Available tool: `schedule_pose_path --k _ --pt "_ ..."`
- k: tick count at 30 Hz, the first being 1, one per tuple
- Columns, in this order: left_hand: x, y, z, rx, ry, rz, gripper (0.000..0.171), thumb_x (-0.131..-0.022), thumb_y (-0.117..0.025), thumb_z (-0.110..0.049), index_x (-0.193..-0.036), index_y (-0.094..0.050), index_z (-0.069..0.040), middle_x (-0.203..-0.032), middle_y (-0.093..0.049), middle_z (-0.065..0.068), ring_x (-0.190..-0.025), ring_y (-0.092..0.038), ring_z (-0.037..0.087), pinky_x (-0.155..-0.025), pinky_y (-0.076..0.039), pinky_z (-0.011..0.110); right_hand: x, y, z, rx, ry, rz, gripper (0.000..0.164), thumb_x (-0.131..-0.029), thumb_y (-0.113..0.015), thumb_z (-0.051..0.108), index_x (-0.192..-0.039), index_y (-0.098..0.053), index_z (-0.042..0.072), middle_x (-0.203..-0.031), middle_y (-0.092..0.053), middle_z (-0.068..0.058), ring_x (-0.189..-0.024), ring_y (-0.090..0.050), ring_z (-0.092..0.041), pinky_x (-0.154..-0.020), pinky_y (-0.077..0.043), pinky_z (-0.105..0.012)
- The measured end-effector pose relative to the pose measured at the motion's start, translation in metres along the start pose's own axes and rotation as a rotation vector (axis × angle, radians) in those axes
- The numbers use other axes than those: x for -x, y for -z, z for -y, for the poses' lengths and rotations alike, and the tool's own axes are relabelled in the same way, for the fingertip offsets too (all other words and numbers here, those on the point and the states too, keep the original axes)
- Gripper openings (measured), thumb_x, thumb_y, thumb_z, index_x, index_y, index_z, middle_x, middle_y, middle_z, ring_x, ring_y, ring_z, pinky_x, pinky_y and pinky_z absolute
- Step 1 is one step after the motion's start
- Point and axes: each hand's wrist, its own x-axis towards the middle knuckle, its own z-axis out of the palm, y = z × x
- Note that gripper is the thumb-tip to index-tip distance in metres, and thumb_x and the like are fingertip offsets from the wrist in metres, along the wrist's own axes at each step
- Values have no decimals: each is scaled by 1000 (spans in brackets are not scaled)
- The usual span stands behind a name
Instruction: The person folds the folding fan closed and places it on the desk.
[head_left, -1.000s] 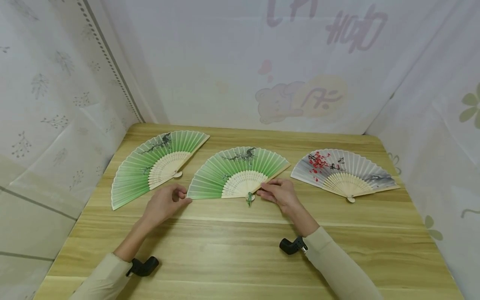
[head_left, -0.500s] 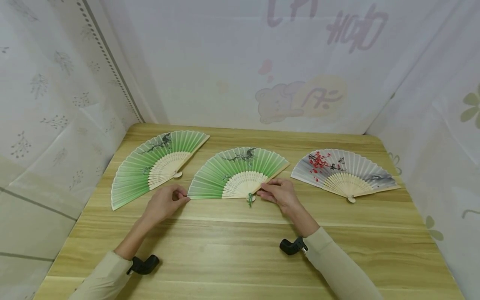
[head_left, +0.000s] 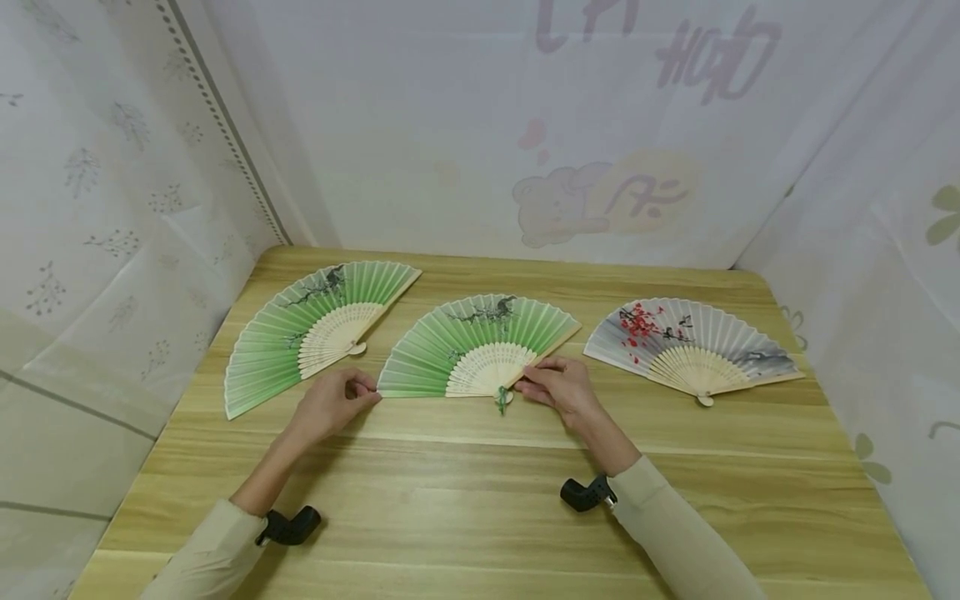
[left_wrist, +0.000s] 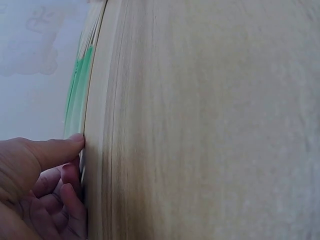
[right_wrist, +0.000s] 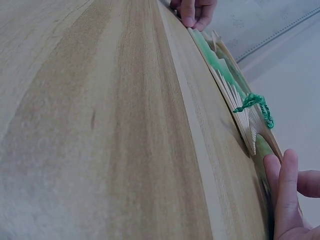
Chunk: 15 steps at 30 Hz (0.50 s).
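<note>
Middle green fan [head_left: 480, 350], open on counter [head_left: 435, 517]: we see left hand [head_left: 333, 404] pinching its corner [head_left: 387, 392], right hand [head_left: 561, 388] pinching its outer stick [head_left: 553, 344], apparently to hold it spread.

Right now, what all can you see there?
spread pleated fans with slatted ribs: two, green, left and middle
spread pleated fan with red blossoms: one, grey-white, right
braided cord: one, green, at the middle fan's pivot
wood-grained table: one, yellowish brown, under the fans
printed cloth hangings: number unclear, whitish, behind and both sides
angled devices: two, black, at the wrists
long sleeves: two, beige, lower left and right
left hand: one, bare, grip on the middle fan's left corner
right hand: one, bare, grip near that pivot
</note>
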Motion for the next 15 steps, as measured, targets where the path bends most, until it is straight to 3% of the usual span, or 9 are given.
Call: schedule_pose_path --k 8,15 --pt "-3 2 0 -1 7 22 11 -91 -77 -10 -93 -70 -1 -78 -62 0 -73 -58 16 -66 -48 31 0 0 0 7 0 -7 18 -96 -66 -6 -111 -57 -12 -88 -71 -19 -75 -74 -22 -69 -60 -29" --pt "-5 6 -2 3 -22 85 10 -92 -76 -8 -90 -69 -1 -79 -61 0 -73 -55 16 -65 -47 30 1 -1 -1 10 5 -12 18 -96 -66 -6 -110 -57 -11 -89 -71 -18 -75 -74 -22 -68 -60 -30"
